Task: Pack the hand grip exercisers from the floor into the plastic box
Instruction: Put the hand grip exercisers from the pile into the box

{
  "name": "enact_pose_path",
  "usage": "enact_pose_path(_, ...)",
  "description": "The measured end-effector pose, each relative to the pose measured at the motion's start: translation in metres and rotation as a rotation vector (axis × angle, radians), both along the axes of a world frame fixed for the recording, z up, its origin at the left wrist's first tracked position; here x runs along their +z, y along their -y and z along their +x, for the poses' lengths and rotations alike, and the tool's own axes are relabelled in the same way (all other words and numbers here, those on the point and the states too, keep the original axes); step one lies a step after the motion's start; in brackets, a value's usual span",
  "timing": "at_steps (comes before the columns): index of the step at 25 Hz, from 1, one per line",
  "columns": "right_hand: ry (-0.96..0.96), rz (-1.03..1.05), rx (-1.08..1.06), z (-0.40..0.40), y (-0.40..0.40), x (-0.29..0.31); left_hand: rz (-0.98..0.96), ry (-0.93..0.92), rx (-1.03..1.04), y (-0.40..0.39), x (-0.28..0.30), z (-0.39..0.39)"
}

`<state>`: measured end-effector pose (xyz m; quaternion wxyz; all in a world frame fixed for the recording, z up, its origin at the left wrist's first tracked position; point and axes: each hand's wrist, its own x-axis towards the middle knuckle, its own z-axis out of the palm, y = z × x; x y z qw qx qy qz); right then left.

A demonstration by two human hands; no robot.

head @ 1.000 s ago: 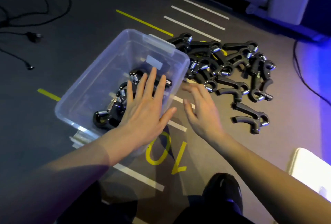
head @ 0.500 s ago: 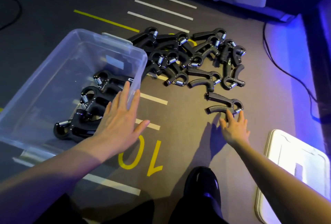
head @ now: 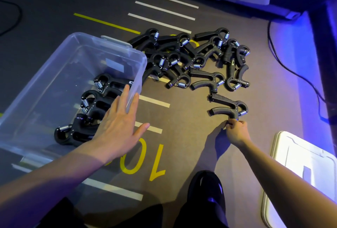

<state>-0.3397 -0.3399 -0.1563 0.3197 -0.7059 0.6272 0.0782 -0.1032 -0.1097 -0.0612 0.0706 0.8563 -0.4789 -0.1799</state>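
A: What is out of sight?

B: The clear plastic box (head: 116,48) runs off the left edge. The left hand (head: 116,127) covers parts of the black spring hand grip exercisers inside it (head: 94,103).

A: And on the right?

B: The white plastic lid (head: 299,169) is cut by the right edge. The right hand (head: 236,131) hides its own fingertips, so how it meets the nearest black exerciser (head: 228,108) is unclear.

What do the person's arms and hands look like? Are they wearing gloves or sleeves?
No gloves and no sleeves show. The left hand and right hand are bare, and both forearms are bare as far as the picture reaches. No rings, watch or bracelets can be seen. Purple-blue light tints the arms.
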Motion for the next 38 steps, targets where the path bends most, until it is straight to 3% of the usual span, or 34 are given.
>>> enact_pose_path(4,0.065,-0.198,-0.071,-0.005,0.000,0.005,0.048,0.014,0.000,0.000,0.000,0.001)
enact_pose_path(15,0.138,-0.515,0.058,0.005,0.012,0.021,0.049,-0.023,0.016,0.001,0.001,0.000)
enact_pose_path(19,0.313,-0.598,-0.002,0.026,0.005,0.040,0.066,-0.008,0.014,0.001,0.001,0.001)
enact_pose_path(24,0.691,-0.711,0.164,0.067,-0.011,0.077,0.081,0.008,0.016,0.000,0.004,0.002)
enact_pose_path(26,0.787,-0.724,0.240,0.088,-0.022,0.096,0.026,-0.007,0.053,0.001,0.007,0.007)
enact_pose_path(29,0.926,-0.731,0.344,0.119,-0.044,0.119,-0.230,-0.067,0.122,0.002,0.020,0.019)
enact_pose_path(33,1.075,-0.658,0.434,0.148,-0.071,0.133,-0.563,-0.348,0.308,-0.003,0.034,0.033)
enact_pose_path(38,1.148,-0.489,0.457,0.176,-0.100,0.134,-0.679,-0.380,0.319,-0.026,0.034,0.047)
